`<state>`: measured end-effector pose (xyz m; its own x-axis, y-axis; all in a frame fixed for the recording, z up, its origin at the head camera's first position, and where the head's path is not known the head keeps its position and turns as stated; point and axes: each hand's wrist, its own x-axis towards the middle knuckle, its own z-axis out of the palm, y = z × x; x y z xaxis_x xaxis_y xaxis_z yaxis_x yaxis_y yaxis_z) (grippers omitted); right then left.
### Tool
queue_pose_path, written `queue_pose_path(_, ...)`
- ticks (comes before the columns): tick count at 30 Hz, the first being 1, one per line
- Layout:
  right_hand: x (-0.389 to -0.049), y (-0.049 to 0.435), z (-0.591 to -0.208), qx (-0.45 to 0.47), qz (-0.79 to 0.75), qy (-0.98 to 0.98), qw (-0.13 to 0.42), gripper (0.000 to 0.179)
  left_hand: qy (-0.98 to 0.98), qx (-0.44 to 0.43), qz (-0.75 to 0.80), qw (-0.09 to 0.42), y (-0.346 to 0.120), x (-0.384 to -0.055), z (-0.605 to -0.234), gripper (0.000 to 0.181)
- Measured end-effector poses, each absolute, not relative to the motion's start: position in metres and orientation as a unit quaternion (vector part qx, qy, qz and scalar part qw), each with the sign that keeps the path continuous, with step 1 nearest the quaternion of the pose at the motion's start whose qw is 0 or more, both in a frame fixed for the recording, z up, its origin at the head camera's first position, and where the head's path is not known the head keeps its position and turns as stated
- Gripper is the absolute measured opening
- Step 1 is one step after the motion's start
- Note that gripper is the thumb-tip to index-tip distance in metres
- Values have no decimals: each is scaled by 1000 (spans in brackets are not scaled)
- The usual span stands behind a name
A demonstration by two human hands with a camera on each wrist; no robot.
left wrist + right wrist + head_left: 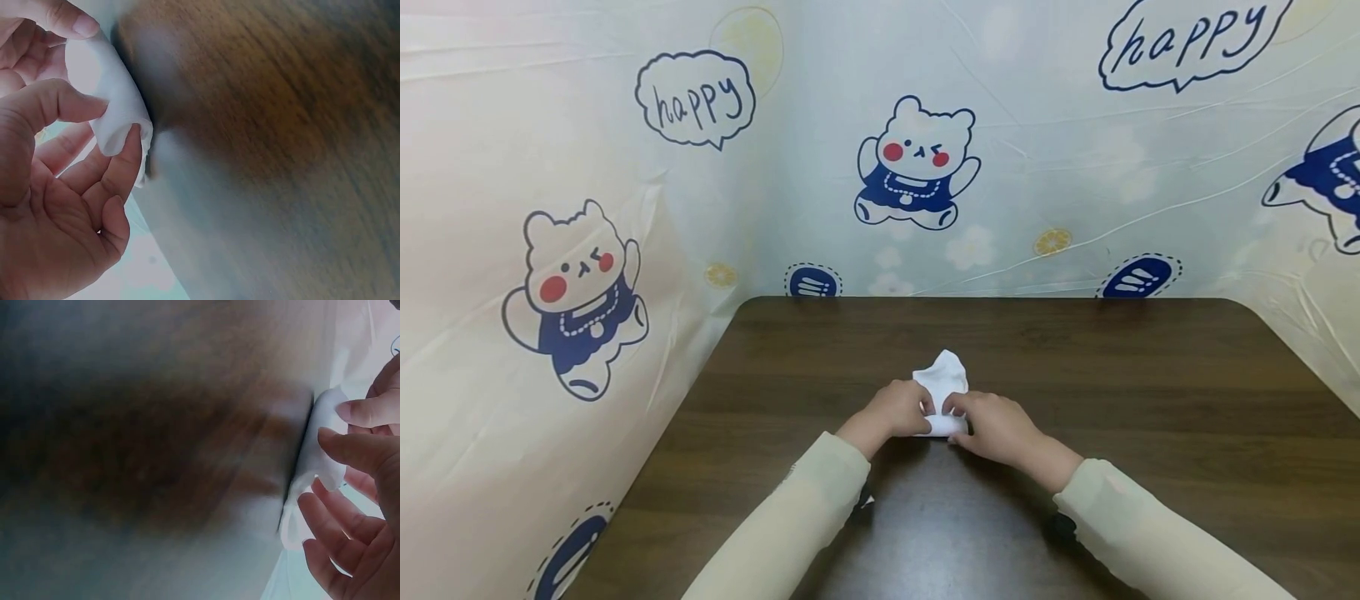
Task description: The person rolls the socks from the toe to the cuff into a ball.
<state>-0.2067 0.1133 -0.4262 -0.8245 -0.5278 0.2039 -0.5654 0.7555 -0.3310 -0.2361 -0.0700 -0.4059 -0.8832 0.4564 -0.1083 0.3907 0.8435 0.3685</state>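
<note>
A small white cloth (946, 377) lies on the brown table, its near end turned into a soft roll and its far end spread out flat. My left hand (898, 408) holds the left end of the roll. In the left wrist view the thumb presses on top of the rolled cloth (112, 94) and a fingertip sits inside its fold. From the other side my right hand (1000, 429) grips the right end. The right wrist view shows that thumb on the roll (319, 437), with fingers beneath it. Both thumbs lie close together along the roll.
The dark wooden table (1150, 375) stretches around both hands. Behind it and along its left side hangs a pale curtain (820, 167) printed with bears. Dark items (1063, 525) show beneath both sleeve cuffs.
</note>
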Motion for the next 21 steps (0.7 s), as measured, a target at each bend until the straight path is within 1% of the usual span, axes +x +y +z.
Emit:
queue_pose_path(4, -209, 112, -427, 289, 195, -937, 37, 25, 953, 219, 181, 100, -72, -235, -406, 6)
queue_pose_path(7, -211, 112, -428, 285, 202, -937, 26, 20, 952, 223, 184, 98, -74, -234, -404, 12)
queue_pose_path(13, -216, 112, -429, 283, 222, -933, 22, 17, 955, 227, 180, 64, -79, -233, -398, 23)
queue_pose_path(21, -222, 115, -425, 283, 251, -926, -8, 16, 954, 233, 187, 37, -80, -229, -395, 24)
